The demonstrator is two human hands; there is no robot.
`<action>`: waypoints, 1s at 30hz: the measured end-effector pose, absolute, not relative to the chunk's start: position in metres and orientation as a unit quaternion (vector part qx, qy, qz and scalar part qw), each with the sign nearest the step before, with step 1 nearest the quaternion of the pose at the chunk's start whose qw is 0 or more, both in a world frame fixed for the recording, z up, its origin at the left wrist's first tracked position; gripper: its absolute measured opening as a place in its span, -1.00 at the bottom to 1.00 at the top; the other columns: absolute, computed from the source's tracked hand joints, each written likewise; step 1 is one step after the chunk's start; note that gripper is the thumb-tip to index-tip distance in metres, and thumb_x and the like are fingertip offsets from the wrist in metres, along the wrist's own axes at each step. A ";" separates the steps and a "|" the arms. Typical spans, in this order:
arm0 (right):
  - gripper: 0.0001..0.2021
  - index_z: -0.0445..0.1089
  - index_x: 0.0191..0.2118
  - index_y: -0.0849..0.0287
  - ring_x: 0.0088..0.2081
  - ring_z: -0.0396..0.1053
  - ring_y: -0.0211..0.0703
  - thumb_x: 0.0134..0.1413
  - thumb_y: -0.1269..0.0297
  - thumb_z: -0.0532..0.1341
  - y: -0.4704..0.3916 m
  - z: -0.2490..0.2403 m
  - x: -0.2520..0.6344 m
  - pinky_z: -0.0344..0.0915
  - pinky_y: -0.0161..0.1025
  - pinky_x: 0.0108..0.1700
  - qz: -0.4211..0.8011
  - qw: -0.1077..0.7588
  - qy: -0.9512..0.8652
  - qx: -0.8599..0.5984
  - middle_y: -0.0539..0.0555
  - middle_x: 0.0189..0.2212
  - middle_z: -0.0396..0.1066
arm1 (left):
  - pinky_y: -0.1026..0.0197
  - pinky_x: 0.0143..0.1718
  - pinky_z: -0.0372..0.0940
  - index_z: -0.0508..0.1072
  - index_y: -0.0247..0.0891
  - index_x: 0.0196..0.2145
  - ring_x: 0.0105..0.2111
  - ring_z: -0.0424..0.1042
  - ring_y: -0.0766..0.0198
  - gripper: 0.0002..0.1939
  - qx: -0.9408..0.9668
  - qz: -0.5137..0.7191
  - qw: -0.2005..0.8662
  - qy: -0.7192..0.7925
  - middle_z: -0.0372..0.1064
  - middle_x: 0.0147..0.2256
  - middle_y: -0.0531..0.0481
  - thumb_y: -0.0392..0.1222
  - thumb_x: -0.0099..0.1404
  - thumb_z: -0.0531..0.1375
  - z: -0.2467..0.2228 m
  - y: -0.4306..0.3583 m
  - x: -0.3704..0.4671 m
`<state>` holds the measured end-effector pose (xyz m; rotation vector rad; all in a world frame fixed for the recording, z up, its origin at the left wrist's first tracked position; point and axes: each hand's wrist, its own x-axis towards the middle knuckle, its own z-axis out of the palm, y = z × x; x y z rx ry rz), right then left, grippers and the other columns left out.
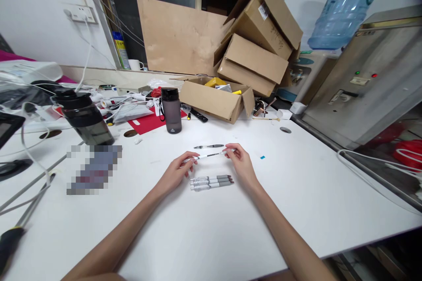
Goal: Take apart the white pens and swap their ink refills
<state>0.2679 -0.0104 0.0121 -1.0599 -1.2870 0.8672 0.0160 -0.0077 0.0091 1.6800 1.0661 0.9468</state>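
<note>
Between both hands, a thin pen (211, 155) with white and dark parts is held level above the white table (184, 237). My left hand (179, 167) pinches its left end between thumb and fingers. At the right end, my right hand (240, 162) pinches the tip. Just beyond lies a dark, clear-barrelled pen (209, 146). Nearer to me, several white and grey pens (211, 181) lie side by side in a row, below the held pen. Whether the held pen is one piece or two parts is too small to tell.
A grey bottle (172, 112) and an open cardboard box (211, 99) stand at the back. To the left are a larger dark bottle (86, 118), a blurred flat object (95, 169) and cables. A small blue piece (262, 157) lies right of my right hand.
</note>
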 end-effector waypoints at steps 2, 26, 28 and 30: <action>-0.77 0.43 -0.14 0.14 -0.21 0.48 -0.08 0.17 0.11 0.26 -0.010 0.013 0.269 0.39 -0.11 -0.03 0.376 0.594 -0.542 -0.460 0.12 -0.21 0.54 | 0.27 -0.37 0.30 0.49 -0.14 0.03 -0.30 0.38 0.23 -0.64 0.679 0.386 0.450 0.433 0.45 -0.19 -0.04 0.07 0.42 0.10 0.010 -0.008 0.016; -0.71 0.39 -0.40 0.14 -0.36 0.41 -0.16 0.20 0.03 0.21 -0.020 0.018 0.258 0.30 -0.24 -0.20 0.420 0.494 -0.579 -0.494 0.05 -0.37 0.50 | 0.28 -0.36 0.29 0.52 -0.12 -0.02 -0.41 0.34 0.30 -0.69 0.704 0.366 0.424 0.436 0.49 -0.16 0.01 0.04 0.43 0.13 0.018 -0.013 0.019; -0.69 0.38 -0.41 0.14 -0.38 0.40 -0.17 0.20 0.00 0.20 -0.018 0.016 0.258 0.30 -0.24 -0.23 0.423 0.489 -0.580 -0.496 0.05 -0.38 0.49 | 0.29 -0.37 0.28 0.52 -0.12 -0.02 -0.41 0.33 0.30 -0.69 0.705 0.365 0.427 0.434 0.49 -0.17 0.01 0.04 0.43 0.14 0.019 -0.013 0.019; -0.67 0.38 -0.41 0.14 -0.40 0.39 -0.17 0.20 -0.02 0.19 -0.018 0.014 0.259 0.30 -0.24 -0.24 0.424 0.485 -0.580 -0.498 0.05 -0.40 0.48 | 0.29 -0.37 0.28 0.52 -0.13 -0.01 -0.41 0.33 0.30 -0.69 0.704 0.367 0.429 0.431 0.49 -0.17 0.01 0.03 0.42 0.14 0.019 -0.013 0.020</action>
